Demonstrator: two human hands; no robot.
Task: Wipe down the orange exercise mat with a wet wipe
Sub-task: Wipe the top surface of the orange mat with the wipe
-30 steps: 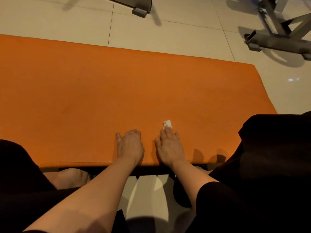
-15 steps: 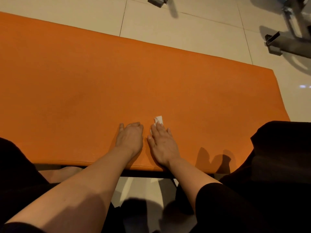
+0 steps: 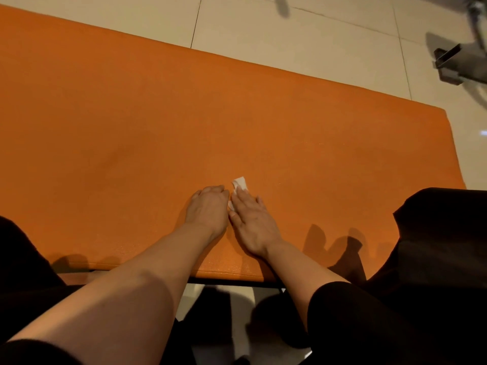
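Observation:
The orange exercise mat [image 3: 184, 122] fills most of the view, lying on a raised bench-like base. My right hand [image 3: 251, 219] lies flat on it near the front edge, fingers straight, pressing a small white wet wipe [image 3: 240, 183] whose corner sticks out past the fingertips. My left hand [image 3: 208, 209] rests on the mat right beside it, fingers bent at the tips, touching the right hand's side. Most of the wipe is hidden under the right palm.
Beige floor tiles [image 3: 303, 35] lie beyond the mat. A grey metal frame of gym equipment [image 3: 458, 64] stands at the far right. My dark-clothed knees [image 3: 442, 246] flank the mat's front edge on both sides.
Both hands have slid left along the front part of the mat, and the right hand with the wipe has closed the gap to the left hand. The camera has tilted down.

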